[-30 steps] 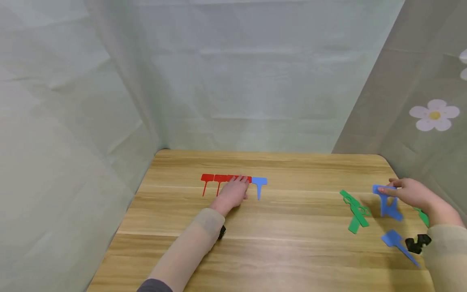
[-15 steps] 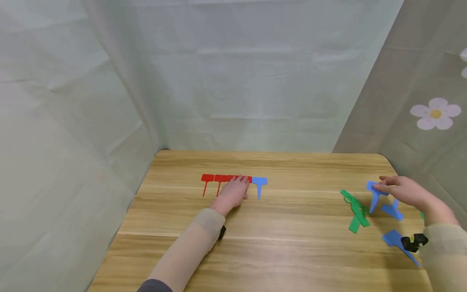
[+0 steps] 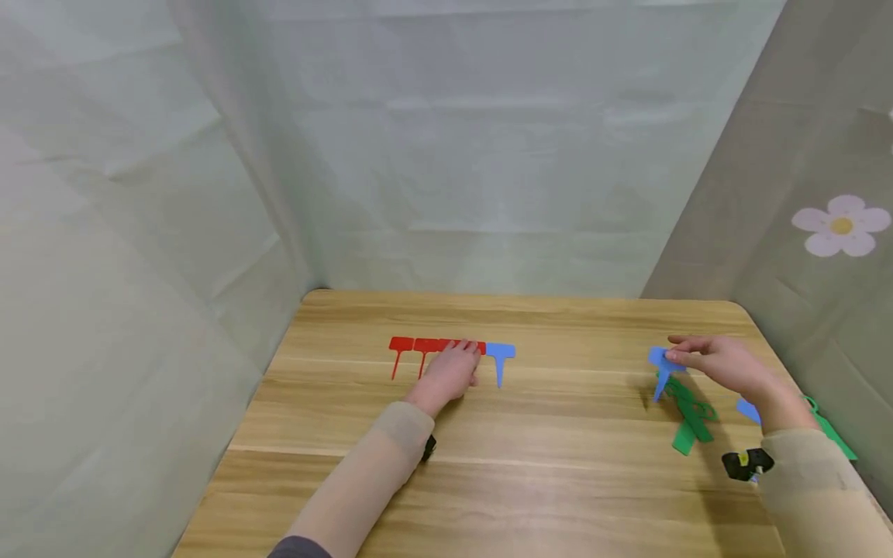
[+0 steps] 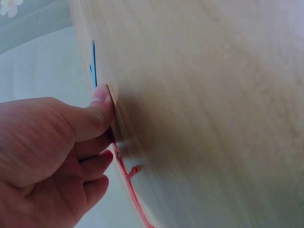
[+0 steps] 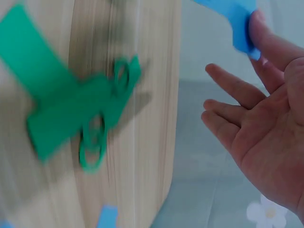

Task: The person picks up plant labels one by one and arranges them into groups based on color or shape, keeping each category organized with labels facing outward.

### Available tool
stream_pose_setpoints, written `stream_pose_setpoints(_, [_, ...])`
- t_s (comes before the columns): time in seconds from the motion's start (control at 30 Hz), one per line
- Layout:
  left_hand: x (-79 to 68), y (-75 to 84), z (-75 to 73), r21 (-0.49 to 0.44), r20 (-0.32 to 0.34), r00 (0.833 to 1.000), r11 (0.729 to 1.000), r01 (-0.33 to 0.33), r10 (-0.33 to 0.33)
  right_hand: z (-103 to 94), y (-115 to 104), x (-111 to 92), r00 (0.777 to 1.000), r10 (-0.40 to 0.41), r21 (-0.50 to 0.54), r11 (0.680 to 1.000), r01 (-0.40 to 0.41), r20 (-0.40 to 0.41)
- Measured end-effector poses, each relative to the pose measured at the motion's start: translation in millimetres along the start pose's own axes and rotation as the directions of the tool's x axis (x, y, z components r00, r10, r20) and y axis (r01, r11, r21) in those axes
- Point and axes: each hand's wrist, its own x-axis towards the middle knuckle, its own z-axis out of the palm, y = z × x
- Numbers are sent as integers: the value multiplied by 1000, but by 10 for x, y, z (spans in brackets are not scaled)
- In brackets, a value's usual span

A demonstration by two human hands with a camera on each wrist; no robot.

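Red T-shaped plant labels lie side by side in a row on the wooden table. A blue T-shaped plant label continues the row at its right end. My left hand rests on the right part of the red row, fingers over the heads and hiding some stems. With thumb and finger, my right hand pinches another blue T-shaped plant label by its head, stem pointing down. It is raised over the table beside crossed green strap-like tags with loops. In the right wrist view this blue label is at the top.
One more blue label lies partly behind my right wrist. Another green looped tag is near the table's right edge. Cloth walls stand behind and at both sides of the table.
My right hand has carried the pinched blue label leftward, away from the other blue labels and over to the crossed green tags. My left hand has stayed on the red row.
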Motion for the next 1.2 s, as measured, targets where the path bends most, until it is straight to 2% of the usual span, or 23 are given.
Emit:
stream_pose_setpoints(0.13, [3,-3,1,-2,2,1000,1000,-1,1,169,-183,117,1000,-30,67,997,30,-3])
stream_pose_setpoints(0.37, [17,-27,3,15,0,1000,1000,21,-21,495,-518,372,998,-57,226,973,54,9])
stream_pose_setpoints(0.57, [7,-12,-11,28,1,1000,1000,12,-12,747,-666,542,995,-97,262,961,92,4])
stream_pose_setpoints(0.7, [-1,7,-18,30,1,1000,1000,1,-1,851,-719,599,995,-98,300,950,87,22])
stream_pose_setpoints(0.97, [1,21,-15,35,-6,1000,999,5,-5,962,-835,767,996,-78,304,951,62,40])
stream_pose_setpoints(1.2, [23,13,-2,45,-11,1000,999,4,-4,1079,-982,974,999,7,255,967,-16,35])
